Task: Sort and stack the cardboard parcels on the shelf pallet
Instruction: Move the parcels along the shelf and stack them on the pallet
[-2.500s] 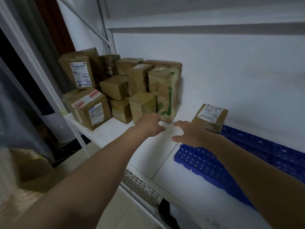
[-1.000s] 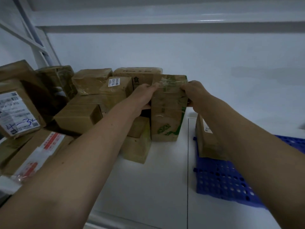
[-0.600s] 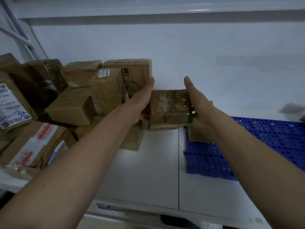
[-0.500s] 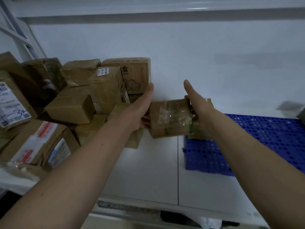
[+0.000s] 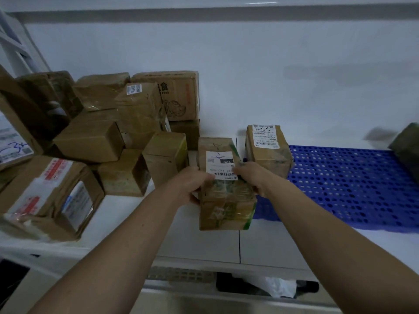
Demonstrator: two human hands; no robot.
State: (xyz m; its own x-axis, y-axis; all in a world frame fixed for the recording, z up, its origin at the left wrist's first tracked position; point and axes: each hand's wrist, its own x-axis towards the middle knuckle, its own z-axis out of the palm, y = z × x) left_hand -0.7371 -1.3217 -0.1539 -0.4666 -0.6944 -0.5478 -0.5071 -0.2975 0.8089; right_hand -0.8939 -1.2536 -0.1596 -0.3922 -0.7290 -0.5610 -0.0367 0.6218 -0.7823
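Head view: left hand [image 5: 190, 184] and right hand [image 5: 253, 177] are gripping the taped parcel [image 5: 223, 189], fingers curled round its sides, above the white shelf [image 5: 195, 241] at the blue pallet [image 5: 353, 186] edge. Open pallet room is lying rightward. A labelled parcel [image 5: 267, 150] is standing just behind; piled parcels [image 5: 108, 137] are crowding the left.

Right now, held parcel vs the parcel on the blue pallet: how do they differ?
The held parcel is gripped by the left hand and right hand over the white shelf; the pallet parcel rests untouched on the blue pallet. The held parcel shows green print; the pallet parcel none. Both are taped brown cardboard with white labels.
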